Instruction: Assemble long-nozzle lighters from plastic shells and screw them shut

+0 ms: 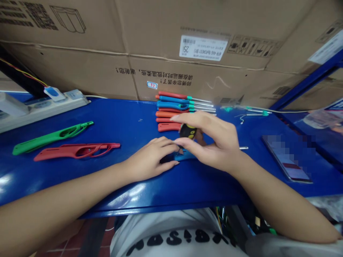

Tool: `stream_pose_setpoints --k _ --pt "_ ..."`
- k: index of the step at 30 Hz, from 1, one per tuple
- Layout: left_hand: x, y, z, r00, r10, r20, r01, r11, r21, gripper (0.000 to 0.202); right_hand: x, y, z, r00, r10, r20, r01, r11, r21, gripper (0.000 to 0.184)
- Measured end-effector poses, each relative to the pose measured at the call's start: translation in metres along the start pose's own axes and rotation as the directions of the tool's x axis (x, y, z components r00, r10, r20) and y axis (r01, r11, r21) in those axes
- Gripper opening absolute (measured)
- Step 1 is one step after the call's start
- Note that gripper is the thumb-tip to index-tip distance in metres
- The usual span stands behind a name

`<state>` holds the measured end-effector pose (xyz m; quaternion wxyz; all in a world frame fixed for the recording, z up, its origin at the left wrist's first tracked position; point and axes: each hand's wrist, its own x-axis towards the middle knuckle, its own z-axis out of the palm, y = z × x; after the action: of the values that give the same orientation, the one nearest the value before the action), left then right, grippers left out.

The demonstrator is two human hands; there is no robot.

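My right hand (214, 139) is wrapped round a short screwdriver with a black and yellow handle (188, 131). Its tip points down at a blue long-neck lighter (185, 155) lying on the table, where a silver tube end (243, 147) sticks out to the right. The fingers of my left hand (152, 157) are closed on the left end of that lighter and hide much of it. Just behind my hands lies a row of several red, orange and blue lighters (174, 104) with metal tubes. The exact spot under the screwdriver tip is hidden.
Green (50, 138) and red (72, 151) plastic lighter shells lie at left, by a white power strip (50, 107). Loose metal tubes (255, 112) are at the back right. A phone (286, 159) lies at right. A cardboard box (150, 71) walls off the blue table's (128, 117) back.
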<state>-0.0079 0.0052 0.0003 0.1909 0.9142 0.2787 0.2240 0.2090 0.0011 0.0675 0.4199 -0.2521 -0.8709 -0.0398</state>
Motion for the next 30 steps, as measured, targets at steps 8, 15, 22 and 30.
stream_pose_setpoints --k 8,15,22,30 --pt "0.001 0.002 -0.003 0.999 -0.024 0.031 0.025 0.999 -0.046 0.027 0.001 0.007 0.001 0.993 0.114 0.017 -0.115 0.99 0.087 0.037" --pt "0.002 0.002 -0.002 0.999 -0.012 0.031 0.014 0.999 -0.044 0.027 0.002 0.009 0.0 0.996 0.031 -0.079 -0.032 1.0 -0.002 0.031" --pt "0.002 0.003 -0.003 0.999 -0.015 0.034 0.016 0.999 -0.035 0.027 0.002 0.007 0.0 0.994 -0.002 -0.106 -0.002 0.999 -0.037 0.028" --pt "0.002 0.002 -0.003 0.999 -0.031 0.042 0.033 0.998 -0.047 0.027 0.002 0.012 0.002 0.995 0.104 -0.004 -0.103 0.987 0.126 0.032"
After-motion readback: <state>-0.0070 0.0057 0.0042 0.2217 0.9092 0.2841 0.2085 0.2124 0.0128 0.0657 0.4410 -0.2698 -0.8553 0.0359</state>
